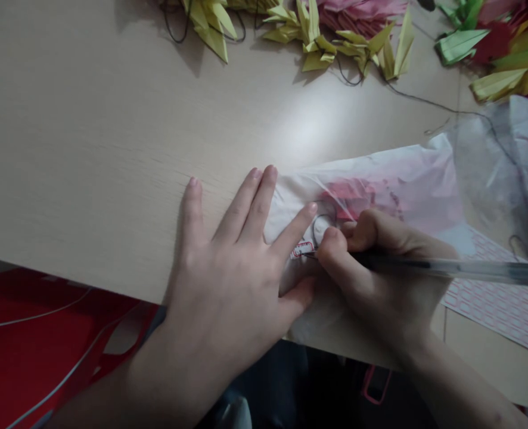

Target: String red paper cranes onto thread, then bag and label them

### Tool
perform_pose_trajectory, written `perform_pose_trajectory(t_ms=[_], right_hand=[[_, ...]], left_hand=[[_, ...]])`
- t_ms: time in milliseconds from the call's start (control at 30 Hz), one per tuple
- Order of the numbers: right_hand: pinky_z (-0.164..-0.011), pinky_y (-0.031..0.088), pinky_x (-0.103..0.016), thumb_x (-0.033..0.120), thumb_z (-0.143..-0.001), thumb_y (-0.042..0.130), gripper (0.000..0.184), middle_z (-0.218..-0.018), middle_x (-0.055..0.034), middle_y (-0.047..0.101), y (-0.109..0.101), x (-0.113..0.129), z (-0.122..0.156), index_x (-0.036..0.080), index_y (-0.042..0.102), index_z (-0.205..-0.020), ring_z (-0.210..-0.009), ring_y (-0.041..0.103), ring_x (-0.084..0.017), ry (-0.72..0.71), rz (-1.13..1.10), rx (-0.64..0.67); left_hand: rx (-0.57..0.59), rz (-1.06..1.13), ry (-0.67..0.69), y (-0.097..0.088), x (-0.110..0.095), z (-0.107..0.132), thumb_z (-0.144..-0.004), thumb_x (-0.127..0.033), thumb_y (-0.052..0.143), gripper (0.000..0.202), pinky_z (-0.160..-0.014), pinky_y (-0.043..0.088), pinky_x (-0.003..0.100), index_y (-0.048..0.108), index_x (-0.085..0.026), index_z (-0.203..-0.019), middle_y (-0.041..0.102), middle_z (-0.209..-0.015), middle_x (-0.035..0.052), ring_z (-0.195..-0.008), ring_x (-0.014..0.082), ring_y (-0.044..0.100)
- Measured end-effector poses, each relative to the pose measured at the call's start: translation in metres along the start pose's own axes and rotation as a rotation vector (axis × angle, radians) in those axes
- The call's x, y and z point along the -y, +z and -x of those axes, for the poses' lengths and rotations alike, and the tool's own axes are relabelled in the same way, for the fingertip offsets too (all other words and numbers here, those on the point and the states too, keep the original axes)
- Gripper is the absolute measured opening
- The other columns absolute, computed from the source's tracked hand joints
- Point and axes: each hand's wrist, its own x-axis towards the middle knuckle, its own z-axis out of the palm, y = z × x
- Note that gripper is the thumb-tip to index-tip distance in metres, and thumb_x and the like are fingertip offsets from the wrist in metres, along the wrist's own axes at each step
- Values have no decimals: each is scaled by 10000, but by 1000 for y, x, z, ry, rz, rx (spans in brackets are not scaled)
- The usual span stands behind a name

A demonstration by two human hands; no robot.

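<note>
My left hand [232, 280] lies flat with its fingers spread, partly on the table and partly on a white plastic bag [407, 161]. Pinched in my right hand [380, 262] is a pen [474, 268], its dark tip touching a small red-bordered label [302, 249] on the bag. The label sits between my left index finger and thumb. Pink and red contents show through the plastic, along with some printed marks. My right hand covers part of the bag.
Yellow folded paper cranes [313, 42] on dark string line the table's far side. Green and red paper pieces [463, 44] lie at the upper right. A label sheet [491, 292] and clear plastic [491, 161] are at right. The table edge runs below my hands.
</note>
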Motion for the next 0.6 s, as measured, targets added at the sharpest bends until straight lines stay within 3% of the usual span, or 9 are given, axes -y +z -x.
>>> perform_pose_trajectory(t_ms=[400, 600], right_hand=[[-382, 294, -233, 166, -732, 615, 345, -440, 69, 402, 0, 0, -1, 221, 366, -500, -395, 358, -83, 8, -19, -4], [-400, 311, -248, 209, -783, 599, 337, -467, 60, 422, -4, -6, 2, 229, 379, -528, -415, 358, -93, 36, -48, -80]], left_hand=[[-9, 11, -4, 0, 0, 0, -868, -545, 439, 582, -1099, 6, 647, 385, -317, -1401, 193, -1544, 92, -1393, 370, 231], [-35, -6, 8, 2, 1, 1, -855, -558, 467, 608, -1107, 7, 628, 377, -309, -1403, 214, -1541, 77, -1400, 354, 221]])
